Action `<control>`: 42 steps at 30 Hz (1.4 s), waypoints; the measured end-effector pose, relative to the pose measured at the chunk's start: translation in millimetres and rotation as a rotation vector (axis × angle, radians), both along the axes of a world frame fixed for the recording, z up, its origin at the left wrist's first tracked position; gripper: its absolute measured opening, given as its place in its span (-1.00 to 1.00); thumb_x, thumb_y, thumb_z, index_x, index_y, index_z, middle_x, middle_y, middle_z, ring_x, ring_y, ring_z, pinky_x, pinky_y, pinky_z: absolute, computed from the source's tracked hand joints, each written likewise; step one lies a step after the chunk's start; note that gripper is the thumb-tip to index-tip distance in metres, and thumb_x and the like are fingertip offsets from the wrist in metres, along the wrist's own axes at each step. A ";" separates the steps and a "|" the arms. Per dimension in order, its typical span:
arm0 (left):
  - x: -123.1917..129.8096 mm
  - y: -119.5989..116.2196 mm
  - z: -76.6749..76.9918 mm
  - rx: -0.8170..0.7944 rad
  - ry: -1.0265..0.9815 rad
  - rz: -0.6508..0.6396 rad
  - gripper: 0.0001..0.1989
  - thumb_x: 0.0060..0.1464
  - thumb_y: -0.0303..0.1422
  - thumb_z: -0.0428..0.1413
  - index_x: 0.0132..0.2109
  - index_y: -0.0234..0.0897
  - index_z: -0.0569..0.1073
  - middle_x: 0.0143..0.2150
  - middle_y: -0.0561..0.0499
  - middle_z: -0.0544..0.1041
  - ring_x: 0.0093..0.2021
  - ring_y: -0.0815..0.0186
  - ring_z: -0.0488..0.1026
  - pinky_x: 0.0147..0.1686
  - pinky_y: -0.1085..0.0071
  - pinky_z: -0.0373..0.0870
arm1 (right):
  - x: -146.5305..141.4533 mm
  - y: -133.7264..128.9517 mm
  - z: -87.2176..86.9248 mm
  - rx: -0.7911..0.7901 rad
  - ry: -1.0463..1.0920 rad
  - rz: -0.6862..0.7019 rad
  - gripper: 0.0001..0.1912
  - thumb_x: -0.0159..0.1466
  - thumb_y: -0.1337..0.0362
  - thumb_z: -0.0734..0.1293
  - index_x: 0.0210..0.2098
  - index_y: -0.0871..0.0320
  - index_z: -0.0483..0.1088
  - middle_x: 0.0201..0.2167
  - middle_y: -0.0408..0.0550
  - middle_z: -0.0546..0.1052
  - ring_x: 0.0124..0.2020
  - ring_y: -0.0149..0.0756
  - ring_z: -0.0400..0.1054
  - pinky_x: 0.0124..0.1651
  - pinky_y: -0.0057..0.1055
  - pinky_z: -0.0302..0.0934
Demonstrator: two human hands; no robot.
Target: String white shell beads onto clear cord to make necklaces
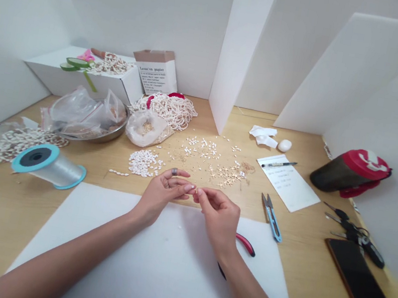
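My left hand, with rings on its fingers, is closed in a pinch over the far edge of a white foam sheet. Meeting it fingertip to fingertip, my right hand pinches too. A tiny pale bit shows between the fingertips, too small to name. Under my right wrist lies a tool with red and black handles, mostly hidden. Just beyond my hands are a heap of small white shells or beads and a scatter of gold starfish-shaped charms.
Left stand a spool of clear line, a metal bowl with plastic bags and shell strands. To the right lie blue thread snips, a written note with a pen, a tumbler, keys and a phone.
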State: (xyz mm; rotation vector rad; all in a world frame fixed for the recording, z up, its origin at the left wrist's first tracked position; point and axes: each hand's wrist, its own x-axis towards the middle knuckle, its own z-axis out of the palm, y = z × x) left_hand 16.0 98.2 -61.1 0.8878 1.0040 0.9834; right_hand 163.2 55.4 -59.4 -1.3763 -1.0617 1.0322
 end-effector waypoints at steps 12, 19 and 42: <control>-0.7 1.3 -3.1 -0.183 -0.218 -0.049 -0.68 -0.07 -0.46 0.28 -0.14 -0.32 0.41 -0.35 0.01 0.61 -0.34 0.46 0.55 -0.34 0.67 0.48 | -0.7 -4.3 4.1 0.082 -0.021 -0.006 -0.86 0.18 0.19 0.36 -0.35 0.11 0.51 -0.41 -0.10 0.59 -0.39 -0.31 0.48 -0.34 -0.45 0.32; 0.4 1.1 -2.9 -0.204 -0.261 -0.033 -0.65 -0.12 -0.47 0.31 -0.15 -0.34 0.41 -0.38 0.00 0.61 -0.37 0.47 0.55 -0.33 0.67 0.49 | -0.6 -4.3 4.4 0.129 -0.036 -0.018 -0.91 0.17 0.22 0.37 -0.37 0.09 0.50 -0.45 -0.14 0.59 -0.43 -0.35 0.48 -0.37 -0.48 0.32; 1.8 1.3 -4.0 -0.145 -0.196 -0.024 -0.62 -0.13 -0.45 0.31 -0.13 -0.31 0.39 -0.38 0.03 0.61 -0.37 0.48 0.54 -0.32 0.67 0.48 | 0.1 -5.0 5.4 0.124 -0.107 -0.018 -0.93 0.17 0.27 0.36 -0.38 0.10 0.51 -0.45 -0.16 0.59 -0.43 -0.37 0.47 -0.39 -0.51 0.32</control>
